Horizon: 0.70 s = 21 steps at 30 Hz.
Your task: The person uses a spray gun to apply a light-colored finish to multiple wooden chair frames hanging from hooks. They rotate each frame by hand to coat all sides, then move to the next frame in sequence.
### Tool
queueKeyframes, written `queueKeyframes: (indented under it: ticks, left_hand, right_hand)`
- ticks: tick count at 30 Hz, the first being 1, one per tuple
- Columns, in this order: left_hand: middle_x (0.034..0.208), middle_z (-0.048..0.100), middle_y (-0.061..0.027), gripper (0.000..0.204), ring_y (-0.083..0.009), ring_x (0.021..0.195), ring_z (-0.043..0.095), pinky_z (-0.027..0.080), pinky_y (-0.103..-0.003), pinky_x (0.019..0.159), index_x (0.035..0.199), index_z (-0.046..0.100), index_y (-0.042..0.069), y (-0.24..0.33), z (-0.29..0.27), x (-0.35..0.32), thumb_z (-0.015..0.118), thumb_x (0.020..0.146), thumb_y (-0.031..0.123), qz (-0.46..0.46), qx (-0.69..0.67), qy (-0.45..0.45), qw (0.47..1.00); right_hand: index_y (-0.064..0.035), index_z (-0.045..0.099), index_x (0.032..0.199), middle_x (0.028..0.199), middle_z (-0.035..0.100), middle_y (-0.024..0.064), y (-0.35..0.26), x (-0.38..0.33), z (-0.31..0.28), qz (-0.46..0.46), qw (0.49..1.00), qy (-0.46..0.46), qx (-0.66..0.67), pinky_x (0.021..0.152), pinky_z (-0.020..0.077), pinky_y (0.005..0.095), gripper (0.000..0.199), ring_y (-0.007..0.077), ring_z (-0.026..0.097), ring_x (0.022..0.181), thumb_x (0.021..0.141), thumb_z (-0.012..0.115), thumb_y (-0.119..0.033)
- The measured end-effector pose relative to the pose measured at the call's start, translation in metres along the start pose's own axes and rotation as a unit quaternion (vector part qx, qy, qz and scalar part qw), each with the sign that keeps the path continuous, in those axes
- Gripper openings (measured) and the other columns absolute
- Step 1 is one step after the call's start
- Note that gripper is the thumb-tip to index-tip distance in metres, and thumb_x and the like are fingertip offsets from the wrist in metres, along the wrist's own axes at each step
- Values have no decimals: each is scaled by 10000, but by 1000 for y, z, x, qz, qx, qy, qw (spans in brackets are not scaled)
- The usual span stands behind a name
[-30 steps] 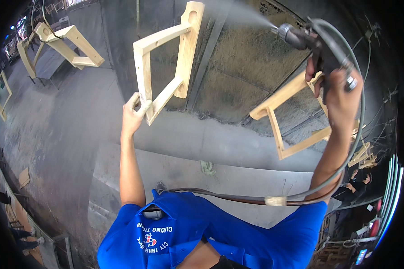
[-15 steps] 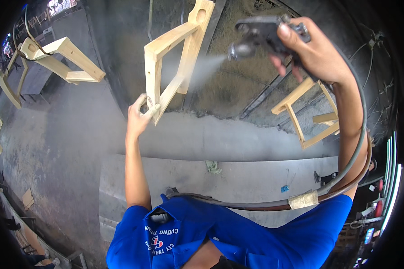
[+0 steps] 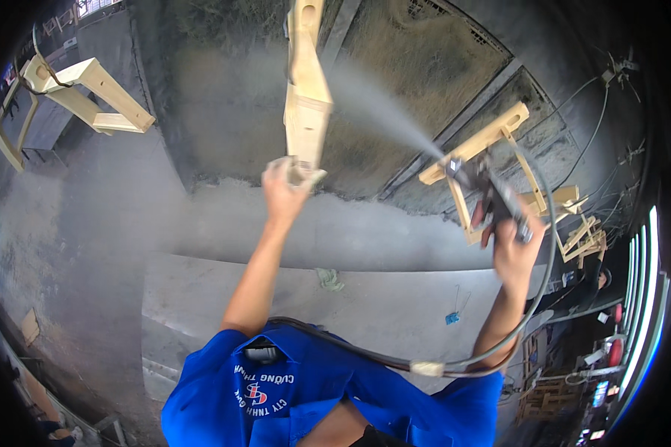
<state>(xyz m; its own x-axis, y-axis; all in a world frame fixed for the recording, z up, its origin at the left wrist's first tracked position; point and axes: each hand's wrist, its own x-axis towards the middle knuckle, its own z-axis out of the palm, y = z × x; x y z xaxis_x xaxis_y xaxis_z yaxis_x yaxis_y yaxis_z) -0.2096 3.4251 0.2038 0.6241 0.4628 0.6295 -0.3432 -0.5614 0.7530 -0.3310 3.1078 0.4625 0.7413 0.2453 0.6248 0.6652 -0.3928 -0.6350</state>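
My left hand (image 3: 285, 190) is closed on the lower end of a pale wooden frame (image 3: 307, 112), which hangs upright and is seen nearly edge-on. Its upper end, with an oval slot, reaches the top of the view. In my right hand (image 3: 516, 249) is a dark spray gun (image 3: 493, 195), slightly blurred, its nozzle turned up and to the left. A white cone of spray (image 3: 388, 112) runs from the nozzle to the wooden frame. From the gun a grey hose (image 3: 548, 272) loops down past my right forearm.
Another wooden frame (image 3: 492, 138) hangs behind the spray gun, with further frames (image 3: 583, 240) beyond it. More frames hang at left, the nearest one (image 3: 101, 93) by a hook. A crumpled green cloth (image 3: 329, 279) lies on a grey sheet (image 3: 395, 298). Someone in dark clothes (image 3: 593, 283) is at far right.
The held frame has turned from showing its open side to nearly edge-on, and my left hand has shifted right. My right hand has brought the gun down, its spray now slanting up-left.
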Motion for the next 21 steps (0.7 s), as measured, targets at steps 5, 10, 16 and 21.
queueKeyframes:
  ticks: [5,10,16,21]
  left_hand:
    - [1191,757,-143,168,-327,1149,678,506,-453,1007,990,775,35,29,15,22,773,912,184,130,-76,-87,985]
    - [1103,752,-124,177,-261,1076,681,518,-384,984,1061,760,4,75,-83,98,604,1017,74,160,-67,225,959]
    - [1395,677,-136,400,-316,1364,549,402,-433,1165,1353,716,78,102,-128,175,494,1086,276,294,77,130,944]
    - [1427,677,-91,498,-318,1435,490,350,-444,1207,1374,705,77,94,-152,192,402,1133,391,294,99,7,951]
  right_hand:
    - [57,677,1342,847,739,95,18,-72,9,85,996,16,37,568,488,240,840,102,627,651,869,775,-630]
    - [148,629,1306,830,695,167,19,-87,44,75,954,132,257,494,530,280,997,210,680,689,844,724,-730]
    - [121,616,1335,868,676,171,54,-89,64,171,944,30,281,458,498,265,889,210,677,730,917,720,-657]
    - [-7,687,1367,721,669,-5,75,-93,77,293,938,-151,108,515,484,241,492,72,563,584,946,806,-232]
